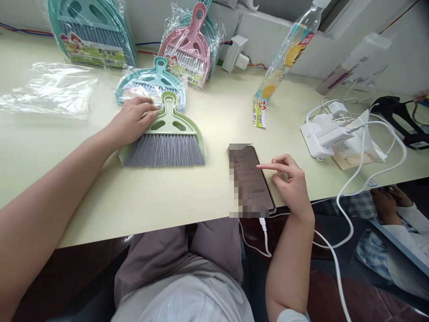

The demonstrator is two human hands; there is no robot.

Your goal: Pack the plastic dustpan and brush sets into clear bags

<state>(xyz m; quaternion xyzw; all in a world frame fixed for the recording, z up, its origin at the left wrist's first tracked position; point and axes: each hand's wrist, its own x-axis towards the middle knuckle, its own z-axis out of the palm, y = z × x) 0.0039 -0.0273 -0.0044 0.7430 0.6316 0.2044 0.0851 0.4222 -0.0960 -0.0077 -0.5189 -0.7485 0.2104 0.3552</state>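
Note:
My left hand [132,120] lies on the left side of a green dustpan with a grey-bristled brush [166,141] flat on the pale table [201,197], its fingers curled over the handle end. My right hand [290,181] hovers over a phone [251,176] near the table's front edge; its forefinger is stretched out onto the screen and the other fingers are curled in. A white cable [264,235] runs from the phone's near end.
Wrapped dustpan sets stand behind: teal [150,82], pink [189,47], and a large teal one [92,29]. Empty plastic bags [50,89] lie at left. A leaning bottle [288,49], a white power strip with chargers [323,134] and cables sit right. Another person's hands [389,201] show below the right edge.

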